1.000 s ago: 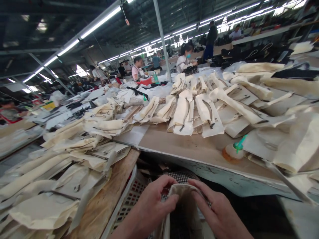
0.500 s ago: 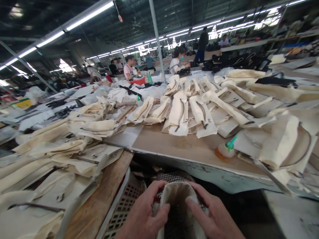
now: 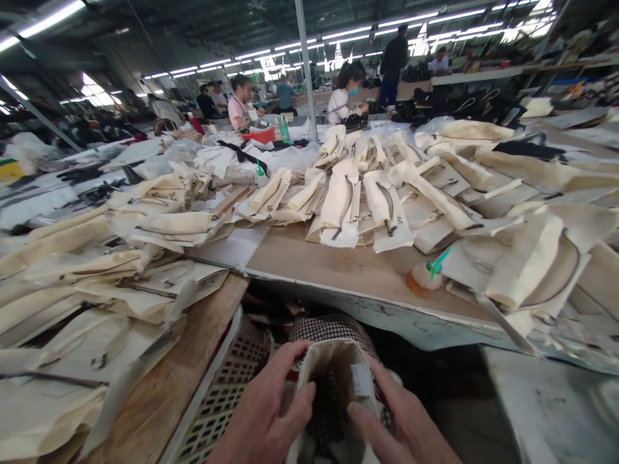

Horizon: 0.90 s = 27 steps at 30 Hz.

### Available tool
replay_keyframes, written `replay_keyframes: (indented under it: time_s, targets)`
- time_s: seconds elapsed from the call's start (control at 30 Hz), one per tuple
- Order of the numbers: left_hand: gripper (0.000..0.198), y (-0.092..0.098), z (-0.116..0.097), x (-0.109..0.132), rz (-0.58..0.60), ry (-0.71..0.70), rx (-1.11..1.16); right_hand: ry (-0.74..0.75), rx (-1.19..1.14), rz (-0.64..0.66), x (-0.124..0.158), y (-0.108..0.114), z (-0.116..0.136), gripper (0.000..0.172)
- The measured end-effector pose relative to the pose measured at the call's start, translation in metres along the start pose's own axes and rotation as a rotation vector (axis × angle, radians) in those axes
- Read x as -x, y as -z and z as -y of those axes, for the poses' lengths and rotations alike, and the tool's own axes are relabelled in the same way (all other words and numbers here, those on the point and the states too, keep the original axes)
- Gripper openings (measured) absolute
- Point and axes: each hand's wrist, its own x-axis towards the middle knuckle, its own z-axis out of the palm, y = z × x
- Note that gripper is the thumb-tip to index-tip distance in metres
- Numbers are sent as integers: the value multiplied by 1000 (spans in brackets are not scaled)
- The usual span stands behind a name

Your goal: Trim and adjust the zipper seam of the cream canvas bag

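In the head view, an open cream fabric pouch point(image 3: 309, 361) is held over my lap, its mouth facing up. My left hand point(image 3: 273, 403) grips its left side, thumb inside the rim and fingers outside. My right hand point(image 3: 399, 409) has the right side in the same way, thumb inside. A small white label point(image 3: 362, 380) shows on the inner right wall. Dark checked cloth appears down inside the opening; I cannot tell whether it is lining or the cloth on my lap. Beyond the pouch lies black-and-white checked cloth point(image 3: 333, 326) over my lap.
Cream fabric pieces with dark zippers point(image 3: 341, 193) cover the table point(image 3: 309, 261). A glue bottle with a green nozzle point(image 3: 426, 274) stands near its edge. A white plastic basket point(image 3: 217, 393) sits left, beside a wooden board point(image 3: 169, 374). Co-workers point(image 3: 341, 103) sit farther back.
My view has shifted slightly. The pouch has tilted a little, and my right thumb has slid lower, uncovering the white label. Both hands still hold the rim.
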Motion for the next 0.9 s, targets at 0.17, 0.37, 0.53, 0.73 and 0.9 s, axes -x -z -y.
replay_keyframes:
  time_s: [0.17,0.37,0.53,0.73,0.9]
  targets:
    - [34,-2,-5,-1,11,-85,-60,5,46,-158,-5,1,9,44]
    - [36,-1,-7,-1,3,-132,-163,109,182,-186,-9,4,4,38]
    - [26,1,-13,-8,46,-114,-184,165,263,-161,-10,4,-10,39]
    - [18,0,-29,-30,70,-120,-171,184,261,-109,-11,3,-7,37]
    - [17,-6,-34,-47,108,-144,-211,171,213,-184,-16,5,-8,31]
